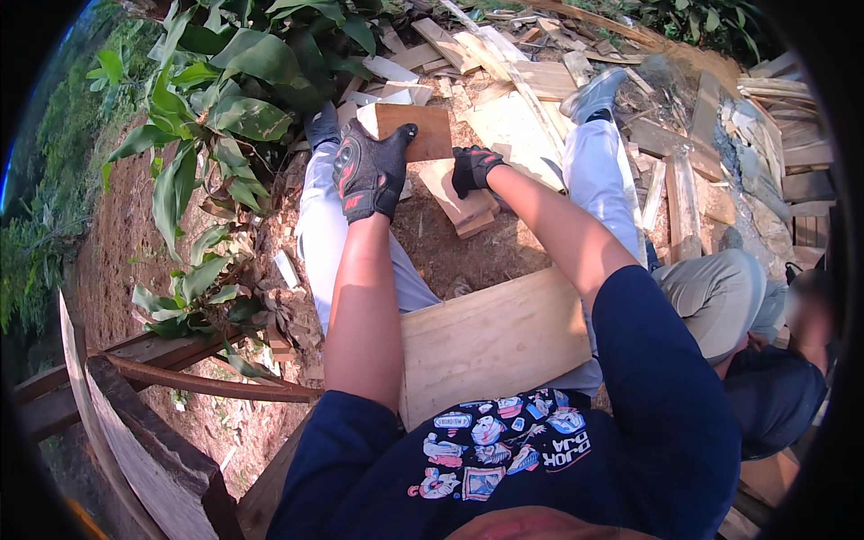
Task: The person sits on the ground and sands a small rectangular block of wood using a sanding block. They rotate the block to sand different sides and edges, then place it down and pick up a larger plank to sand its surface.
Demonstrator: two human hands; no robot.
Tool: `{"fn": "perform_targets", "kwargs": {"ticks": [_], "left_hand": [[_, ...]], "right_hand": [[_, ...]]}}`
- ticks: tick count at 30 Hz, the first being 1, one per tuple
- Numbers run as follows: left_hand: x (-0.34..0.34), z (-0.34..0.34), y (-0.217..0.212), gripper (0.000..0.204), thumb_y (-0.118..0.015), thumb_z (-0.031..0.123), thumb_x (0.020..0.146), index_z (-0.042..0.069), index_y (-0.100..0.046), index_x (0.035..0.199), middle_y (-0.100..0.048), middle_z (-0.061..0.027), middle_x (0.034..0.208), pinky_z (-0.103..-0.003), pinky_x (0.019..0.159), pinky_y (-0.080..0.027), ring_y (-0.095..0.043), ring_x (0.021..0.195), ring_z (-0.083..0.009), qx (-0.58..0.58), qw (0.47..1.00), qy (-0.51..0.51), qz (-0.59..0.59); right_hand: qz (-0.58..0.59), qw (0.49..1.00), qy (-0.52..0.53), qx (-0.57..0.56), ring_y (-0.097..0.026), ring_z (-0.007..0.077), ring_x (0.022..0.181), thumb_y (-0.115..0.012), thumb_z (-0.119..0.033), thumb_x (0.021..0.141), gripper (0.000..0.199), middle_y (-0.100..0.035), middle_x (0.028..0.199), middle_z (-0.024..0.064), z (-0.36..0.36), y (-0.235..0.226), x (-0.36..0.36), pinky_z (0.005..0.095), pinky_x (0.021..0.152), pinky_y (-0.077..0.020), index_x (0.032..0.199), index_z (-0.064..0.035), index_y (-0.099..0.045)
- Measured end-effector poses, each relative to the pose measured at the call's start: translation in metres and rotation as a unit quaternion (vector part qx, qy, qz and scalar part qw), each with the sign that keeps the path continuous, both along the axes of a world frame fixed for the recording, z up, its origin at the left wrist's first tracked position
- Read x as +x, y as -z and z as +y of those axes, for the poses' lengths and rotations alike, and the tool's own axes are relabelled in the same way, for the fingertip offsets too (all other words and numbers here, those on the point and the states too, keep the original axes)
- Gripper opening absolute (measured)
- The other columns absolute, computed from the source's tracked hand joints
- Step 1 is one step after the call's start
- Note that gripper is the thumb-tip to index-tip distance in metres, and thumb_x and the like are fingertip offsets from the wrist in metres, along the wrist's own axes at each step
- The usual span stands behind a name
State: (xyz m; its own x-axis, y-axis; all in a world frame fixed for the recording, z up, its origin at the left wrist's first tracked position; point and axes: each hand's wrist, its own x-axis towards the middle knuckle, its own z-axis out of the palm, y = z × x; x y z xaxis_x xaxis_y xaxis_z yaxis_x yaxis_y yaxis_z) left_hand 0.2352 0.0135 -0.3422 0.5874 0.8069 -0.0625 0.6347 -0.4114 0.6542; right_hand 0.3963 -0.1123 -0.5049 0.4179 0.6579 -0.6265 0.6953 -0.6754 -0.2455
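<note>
Both my hands wear black gloves with red marks. My left hand (pixel 371 171) grips the left end of a reddish-brown wooden block (pixel 427 133), its thumb lying along the near side. Some of its fingers are hidden behind the block. My right hand (pixel 475 169) is closed on the upper right part of a smaller, paler wood piece (pixel 457 200), just below and to the right of the block. That piece slants down toward the ground between my legs. Across my lap lies a wide, pale wooden board (pixel 495 337), which neither hand touches.
Wood offcuts (pixel 549 81) and planks litter the ground ahead and to the right. A large-leaved plant (pixel 243 81) crowds the left side. Timber beams (pixel 153 441) stand at lower left. Another person (pixel 720 306) sits close on my right.
</note>
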Motion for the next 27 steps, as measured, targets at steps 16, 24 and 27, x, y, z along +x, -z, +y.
{"fn": "perform_targets", "kwargs": {"ticks": [16, 24, 27], "left_hand": [[-0.003, 0.009, 0.014, 0.072, -0.084, 0.054, 0.082, -0.002, -0.068, 0.125, -0.075, -0.0256, 0.121, -0.051, 0.097, -0.057, -0.073, 0.114, -0.0431, 0.032, 0.999, 0.018, -0.003], [-0.008, 0.002, 0.021, 0.08, -0.085, 0.054, 0.082, 0.0, -0.064, 0.138, -0.074, -0.0258, 0.13, -0.049, 0.101, -0.056, -0.073, 0.119, -0.0415, 0.007, 0.975, 0.189, 0.116], [-0.011, -0.014, 0.024, 0.084, -0.085, 0.054, 0.084, 0.002, -0.061, 0.145, -0.073, -0.0246, 0.134, -0.047, 0.106, -0.055, -0.071, 0.125, -0.0401, 0.009, 0.955, 0.247, 0.161]], "right_hand": [[0.083, 0.996, -0.031, -0.005, -0.073, 0.0314, 0.123, -0.093, -0.076, 0.054, 0.116, -0.072, 0.141, 0.0171, 0.008, 0.032, 0.003, 0.0457, 0.105, -0.0603, 0.151, -0.0175, -0.064], [0.062, 0.996, 0.009, 0.062, -0.072, 0.0366, 0.123, -0.093, -0.072, 0.058, 0.107, -0.073, 0.135, 0.0176, -0.066, 0.014, -0.001, 0.0478, 0.105, -0.0576, 0.145, -0.0161, -0.066], [0.025, 0.994, 0.051, 0.093, -0.067, 0.0385, 0.131, -0.084, -0.07, 0.075, 0.092, -0.068, 0.144, 0.0196, -0.079, -0.002, -0.016, 0.0489, 0.111, -0.0539, 0.145, -0.014, -0.065]]}}
